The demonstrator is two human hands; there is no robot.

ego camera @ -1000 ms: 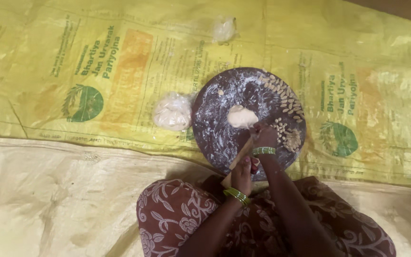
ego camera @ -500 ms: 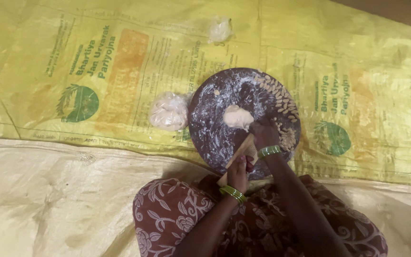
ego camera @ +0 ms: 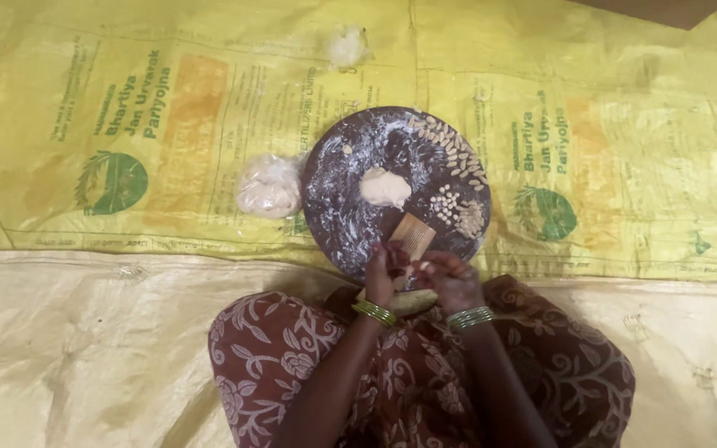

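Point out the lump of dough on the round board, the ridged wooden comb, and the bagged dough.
lump of dough (ego camera: pixel 385 187), head view, its middle.
ridged wooden comb (ego camera: pixel 409 236), head view, upper ridged face.
bagged dough (ego camera: pixel 269 185), head view, centre.

Dough lump on round board, bag just left.

The light is soft and warm and fairly bright, and it spreads evenly over the yellow sheet, with no strong glare. Small dark shadows sit in the folds of the sheet and under the round board, and the top right corner is darker. The picture is a bit soft and grainy, so tiny things look fuzzy, and the hands near the bottom look a little blurred.
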